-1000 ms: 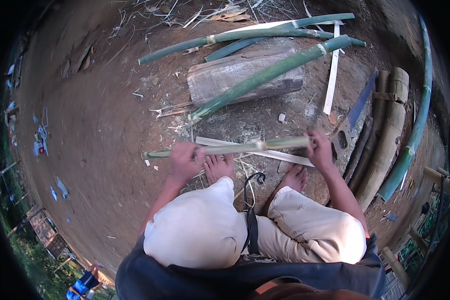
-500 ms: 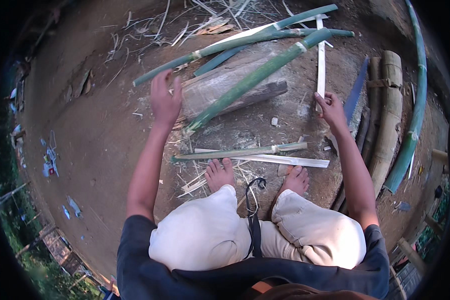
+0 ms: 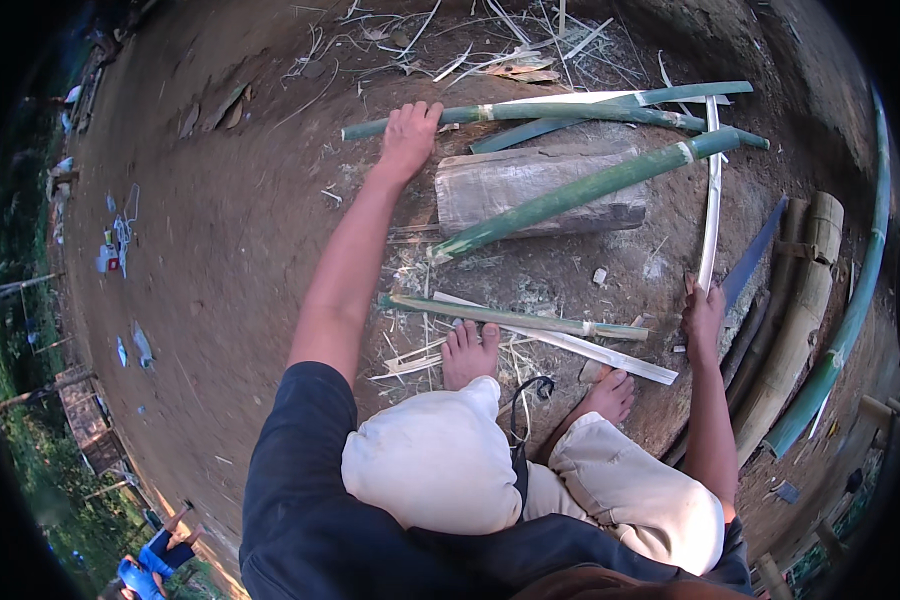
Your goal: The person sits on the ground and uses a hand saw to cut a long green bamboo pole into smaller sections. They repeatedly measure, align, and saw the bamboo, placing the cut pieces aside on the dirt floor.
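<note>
My left hand point(image 3: 410, 137) is curled over the left end of a green bamboo length point(image 3: 545, 112), beyond a wooden block point(image 3: 467, 192). At the right, my right hand point(image 3: 705, 315) grips the near end of a pale split bamboo strip point(image 3: 712, 200), whose far end reaches the green bamboo pile. Another green bamboo piece point(image 3: 590, 186) slants across the block, its near-left end frayed. Just beyond my bare feet, a split bamboo length point(image 3: 520, 317) lies over a pale strip point(image 3: 620, 362).
A long tapering blue blade point(image 3: 753, 255) lies right of my right hand. Beside it are thick dry bamboo poles point(image 3: 810, 290) and a long green pole point(image 3: 855, 330). Shavings point(image 3: 520, 65) litter the far ground. A person in blue point(image 3: 160, 562) is at the lower left.
My left hand has come down onto the green bamboo and closed over it. My right hand has drawn the pale strip nearer. The view has shifted left, so things sit farther right and lower.
</note>
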